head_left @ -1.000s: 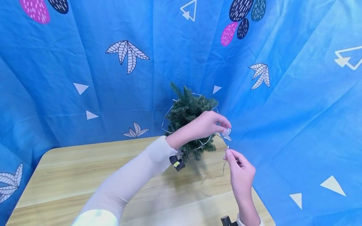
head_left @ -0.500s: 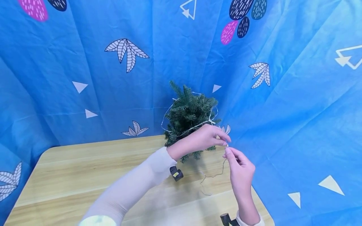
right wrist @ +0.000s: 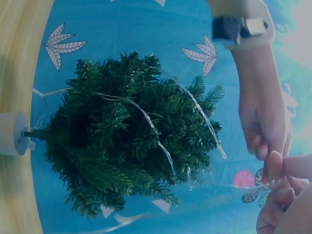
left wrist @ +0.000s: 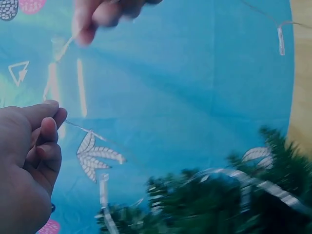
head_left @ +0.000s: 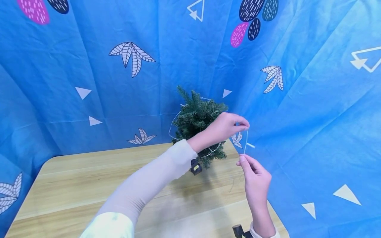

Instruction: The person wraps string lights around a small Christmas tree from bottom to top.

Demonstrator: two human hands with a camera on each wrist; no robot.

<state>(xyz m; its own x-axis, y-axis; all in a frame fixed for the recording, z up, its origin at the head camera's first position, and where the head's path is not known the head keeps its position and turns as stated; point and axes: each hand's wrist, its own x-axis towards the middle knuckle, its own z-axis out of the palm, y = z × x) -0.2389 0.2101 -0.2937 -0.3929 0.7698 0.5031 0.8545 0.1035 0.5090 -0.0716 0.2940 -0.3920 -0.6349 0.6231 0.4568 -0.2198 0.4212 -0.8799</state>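
Note:
A small artificial Christmas tree (head_left: 194,119) is wound with a clear string light (left wrist: 219,171). In the head view my left hand (head_left: 227,125) is held in front of the tree's right side and pinches the string light between thumb and fingertips. Just below, my right hand (head_left: 255,177) pinches the same wire. A short upright length with a clear bulb (head_left: 251,145) stretches between the two hands. Several curled fingers of my left hand (left wrist: 31,156) show in the left wrist view. The tree's round white base (right wrist: 12,134) appears in the right wrist view.
A light wooden table (head_left: 98,178) carries the tree near its back right. Loose wire (head_left: 233,183) hangs below the right hand. A patterned blue cloth (head_left: 128,99) hangs close behind and to the right. Black wrist cameras (head_left: 195,167) sit at both wrists.
My left hand first came down to the right hand, then rose to the upper right with the wire pinched, drawing a length taut. The right hand stays nearly in place; the loose wire on the table shortened.

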